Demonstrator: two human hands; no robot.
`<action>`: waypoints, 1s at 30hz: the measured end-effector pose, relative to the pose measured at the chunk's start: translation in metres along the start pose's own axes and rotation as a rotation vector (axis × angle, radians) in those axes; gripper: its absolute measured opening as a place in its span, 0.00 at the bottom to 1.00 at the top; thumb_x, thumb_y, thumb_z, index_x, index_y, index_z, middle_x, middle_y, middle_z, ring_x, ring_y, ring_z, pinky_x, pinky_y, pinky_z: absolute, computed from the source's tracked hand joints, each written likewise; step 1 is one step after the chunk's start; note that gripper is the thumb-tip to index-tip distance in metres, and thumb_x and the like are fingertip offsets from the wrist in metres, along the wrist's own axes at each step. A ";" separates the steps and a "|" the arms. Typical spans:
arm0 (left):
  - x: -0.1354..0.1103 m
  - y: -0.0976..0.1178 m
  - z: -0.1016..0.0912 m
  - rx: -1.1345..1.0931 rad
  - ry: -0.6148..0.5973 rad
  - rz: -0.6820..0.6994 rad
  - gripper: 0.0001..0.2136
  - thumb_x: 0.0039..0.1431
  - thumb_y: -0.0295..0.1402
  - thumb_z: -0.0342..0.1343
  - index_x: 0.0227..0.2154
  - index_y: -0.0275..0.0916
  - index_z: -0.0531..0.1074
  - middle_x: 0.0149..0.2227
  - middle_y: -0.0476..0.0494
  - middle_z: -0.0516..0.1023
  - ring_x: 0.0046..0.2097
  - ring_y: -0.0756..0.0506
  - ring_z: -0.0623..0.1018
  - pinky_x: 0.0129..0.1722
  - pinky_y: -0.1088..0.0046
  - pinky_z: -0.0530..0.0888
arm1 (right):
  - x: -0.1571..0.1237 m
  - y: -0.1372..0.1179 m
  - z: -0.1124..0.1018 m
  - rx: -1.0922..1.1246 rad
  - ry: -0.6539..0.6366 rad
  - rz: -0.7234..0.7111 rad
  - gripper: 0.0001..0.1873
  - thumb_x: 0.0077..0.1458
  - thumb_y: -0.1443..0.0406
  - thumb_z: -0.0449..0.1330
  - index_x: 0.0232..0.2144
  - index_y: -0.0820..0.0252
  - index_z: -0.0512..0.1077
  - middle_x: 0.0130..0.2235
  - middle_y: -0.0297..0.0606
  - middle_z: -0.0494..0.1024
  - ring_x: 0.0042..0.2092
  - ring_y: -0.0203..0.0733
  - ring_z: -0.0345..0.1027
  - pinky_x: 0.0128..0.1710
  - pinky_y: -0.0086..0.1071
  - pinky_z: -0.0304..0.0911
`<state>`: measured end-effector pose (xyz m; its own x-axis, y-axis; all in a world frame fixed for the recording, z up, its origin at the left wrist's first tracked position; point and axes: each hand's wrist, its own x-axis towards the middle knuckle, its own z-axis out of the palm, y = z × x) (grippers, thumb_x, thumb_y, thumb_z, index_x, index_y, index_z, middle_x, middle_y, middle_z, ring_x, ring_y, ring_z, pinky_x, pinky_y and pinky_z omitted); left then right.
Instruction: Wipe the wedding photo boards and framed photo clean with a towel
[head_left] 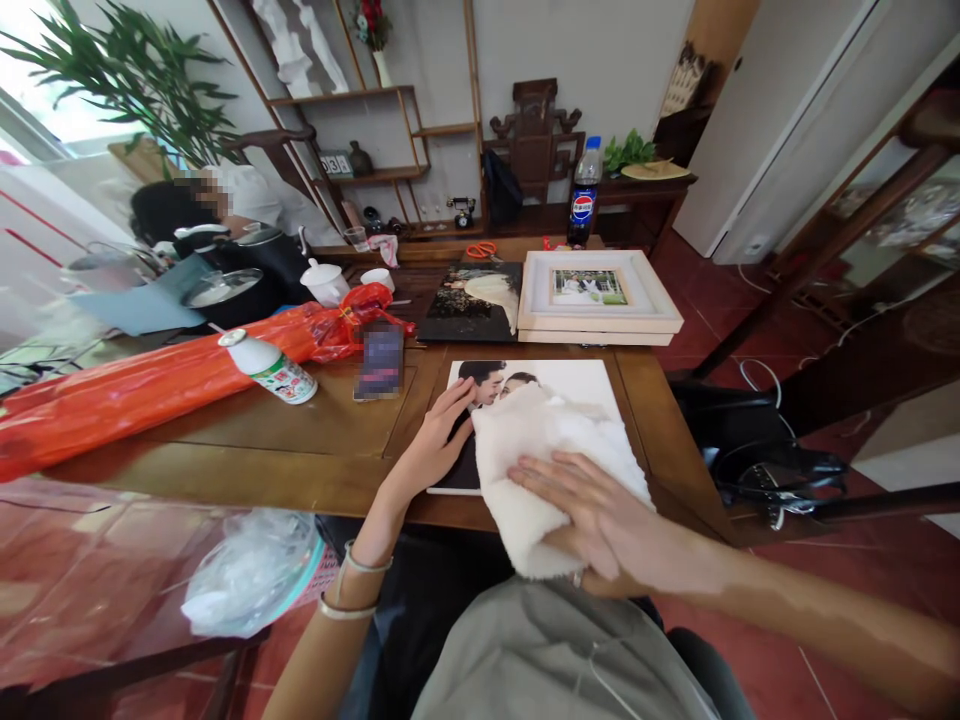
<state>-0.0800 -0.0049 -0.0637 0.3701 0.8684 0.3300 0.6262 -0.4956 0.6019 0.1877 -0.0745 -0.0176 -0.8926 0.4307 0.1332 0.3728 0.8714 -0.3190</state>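
Observation:
A large photo print (592, 378) showing two people lies flat at the front edge of the wooden table. My left hand (442, 432) rests on the print's left side, its fingers stretched out and holding nothing. Over the middle and right of the print is a fluffy white cloth (517, 455), which hides much of the picture. My right hand (581, 510) holds this cloth against the print, fingers long across its top. The cloth's near part hangs past the table edge towards my lap.
Behind the print are a dark photo panel (450, 305) and a white-framed picture (600, 325). Orange scissors (482, 250) and a cola bottle (583, 200) stand farther back. To the left are a phone (379, 362), a white bottle (270, 368) and a red plastic-wrapped bundle (150, 390). Another person sits far left.

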 end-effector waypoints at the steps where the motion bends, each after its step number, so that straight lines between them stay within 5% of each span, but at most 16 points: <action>1: 0.000 0.000 0.000 -0.001 -0.003 0.000 0.21 0.68 0.36 0.44 0.61 0.39 0.61 0.66 0.37 0.59 0.68 0.42 0.56 0.67 0.56 0.55 | 0.004 0.009 -0.004 -0.015 0.022 -0.002 0.18 0.43 0.67 0.61 0.40 0.59 0.78 0.67 0.50 0.55 0.67 0.55 0.47 0.63 0.54 0.44; 7: 0.000 0.001 -0.001 -0.007 -0.001 -0.017 0.21 0.68 0.37 0.45 0.61 0.39 0.62 0.66 0.38 0.59 0.68 0.42 0.56 0.67 0.57 0.55 | 0.027 0.086 -0.040 -0.214 0.074 0.048 0.09 0.51 0.68 0.59 0.35 0.62 0.76 0.61 0.56 0.66 0.66 0.54 0.51 0.63 0.58 0.41; 11: 0.000 0.002 -0.001 -0.006 -0.008 -0.035 0.21 0.68 0.37 0.44 0.61 0.39 0.61 0.66 0.38 0.58 0.68 0.42 0.55 0.67 0.57 0.54 | 0.025 0.114 -0.047 -0.249 0.145 0.125 0.10 0.55 0.66 0.58 0.39 0.64 0.75 0.62 0.59 0.63 0.66 0.57 0.51 0.62 0.60 0.44; 15: 0.000 0.001 0.001 -0.003 -0.001 -0.045 0.21 0.68 0.37 0.44 0.61 0.40 0.61 0.66 0.38 0.59 0.68 0.42 0.56 0.66 0.56 0.55 | 0.015 0.097 -0.038 -0.207 0.087 0.063 0.11 0.51 0.70 0.59 0.38 0.64 0.76 0.64 0.57 0.60 0.68 0.56 0.42 0.63 0.60 0.40; 20: 0.000 -0.001 0.002 -0.010 0.012 -0.011 0.20 0.67 0.35 0.45 0.61 0.39 0.62 0.66 0.37 0.59 0.68 0.41 0.56 0.66 0.54 0.55 | -0.004 0.030 -0.022 -0.084 -0.015 0.027 0.16 0.43 0.72 0.59 0.37 0.57 0.78 0.68 0.41 0.54 0.69 0.59 0.34 0.65 0.62 0.28; 24: -0.001 -0.006 0.002 -0.031 0.009 0.034 0.21 0.67 0.32 0.43 0.61 0.40 0.61 0.66 0.38 0.59 0.68 0.42 0.54 0.67 0.54 0.54 | -0.009 -0.006 -0.012 -0.015 -0.068 -0.036 0.16 0.44 0.69 0.59 0.38 0.55 0.78 0.69 0.37 0.52 0.69 0.58 0.35 0.66 0.59 0.25; 30: 0.000 -0.005 0.002 -0.015 0.009 0.012 0.21 0.67 0.34 0.44 0.61 0.40 0.61 0.66 0.38 0.59 0.68 0.41 0.55 0.66 0.53 0.55 | 0.022 0.026 -0.018 -0.084 -0.020 0.069 0.19 0.49 0.69 0.58 0.45 0.59 0.75 0.67 0.49 0.56 0.68 0.59 0.40 0.62 0.66 0.36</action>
<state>-0.0816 -0.0026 -0.0677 0.3709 0.8628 0.3436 0.6114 -0.5054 0.6089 0.1829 -0.0382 -0.0060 -0.8685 0.4866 0.0942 0.4531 0.8565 -0.2472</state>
